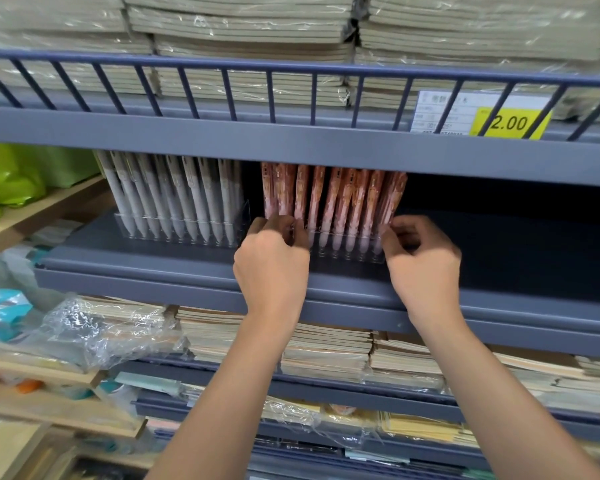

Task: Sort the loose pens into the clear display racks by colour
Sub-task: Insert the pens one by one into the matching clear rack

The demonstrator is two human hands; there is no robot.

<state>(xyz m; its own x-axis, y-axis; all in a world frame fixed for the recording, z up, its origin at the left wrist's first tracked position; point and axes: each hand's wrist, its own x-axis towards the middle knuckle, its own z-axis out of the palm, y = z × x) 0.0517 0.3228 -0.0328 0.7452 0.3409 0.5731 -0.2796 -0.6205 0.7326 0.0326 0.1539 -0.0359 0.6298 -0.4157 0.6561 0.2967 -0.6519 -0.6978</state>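
Left hand point(271, 261) and right hand point(423, 265), fingers curled, grip opposite ends of the clear rack point(347, 252) of pink pens point(333, 199).

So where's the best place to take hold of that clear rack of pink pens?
By its two short ends, low down, one hand per end, coming from the front. The rack is long and narrow, the pens lean in a full row along its top, and the shelf above blocks reach from overhead. The left hand and right hand hold those ends.
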